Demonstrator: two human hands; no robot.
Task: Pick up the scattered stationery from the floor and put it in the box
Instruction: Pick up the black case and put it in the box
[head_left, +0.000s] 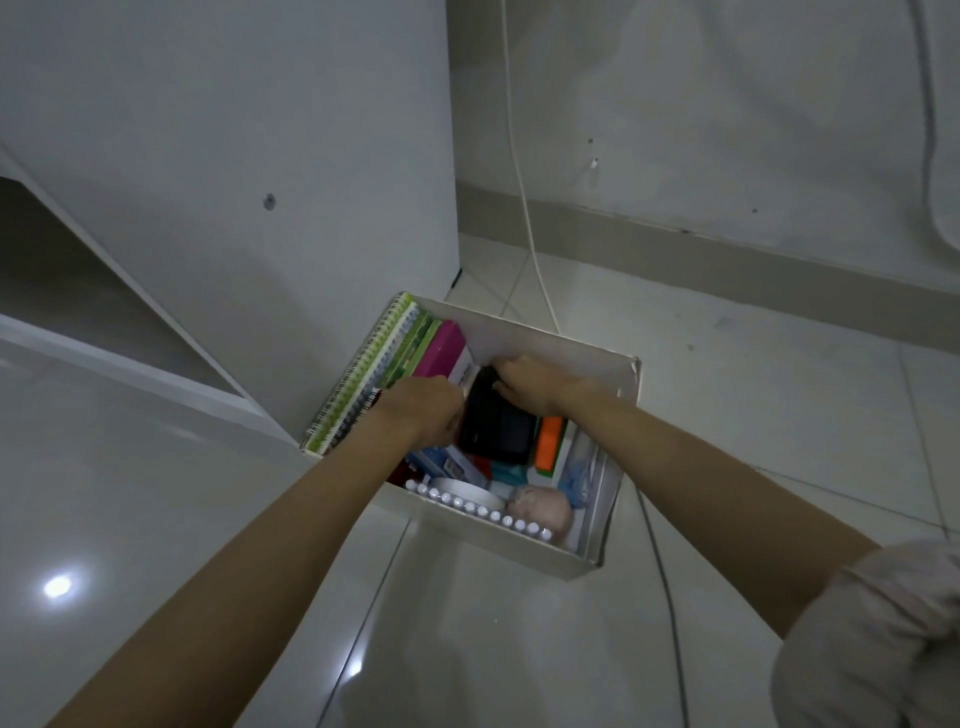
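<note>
both hands, left and right, grip a black case inside the white box.

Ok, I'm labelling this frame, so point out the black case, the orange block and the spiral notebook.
black case (496, 434): head view, middle of its dark face.
orange block (549, 441): head view, centre of its top.
spiral notebook (363, 371): head view, on the wire binding.

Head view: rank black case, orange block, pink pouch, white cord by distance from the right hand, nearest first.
From the right hand:
1. Black case, gripped by it, box middle.
2. Orange block, just below the wrist.
3. Pink pouch, near the box's front wall.
4. White cord, on the wall behind.
</note>
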